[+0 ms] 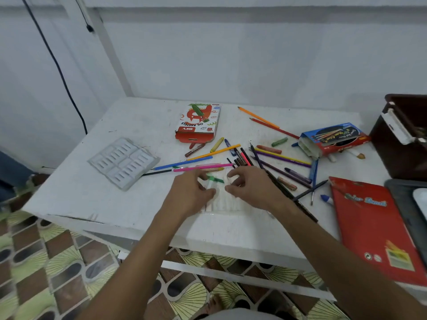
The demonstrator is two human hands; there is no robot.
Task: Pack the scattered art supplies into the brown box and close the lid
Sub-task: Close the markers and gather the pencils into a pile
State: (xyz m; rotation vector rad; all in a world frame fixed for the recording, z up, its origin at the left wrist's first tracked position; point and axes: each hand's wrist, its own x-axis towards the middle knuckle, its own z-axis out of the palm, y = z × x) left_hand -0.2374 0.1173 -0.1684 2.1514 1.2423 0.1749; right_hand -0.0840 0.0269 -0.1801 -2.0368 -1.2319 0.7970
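Note:
Coloured pencils (272,155) and oil pastels (269,149) lie scattered over the middle of the white table (92,192). A clear plastic pouch (227,202) lies near the table's front edge with a green pastel (216,179) at its mouth. My left hand (191,190) pinches the pouch's left side. My right hand (251,188) pinches its right side, fingers curled. The dark brown box (390,146) stands open at the far right, its lid (396,125) tipped back.
An oil pastels carton (198,123) lies at the back, and a blue pencil box (332,139) lies open to its right. An empty plastic tray (123,162) sits left. A red pencil case (374,229) overhangs the front right edge beside a dark tray (402,204).

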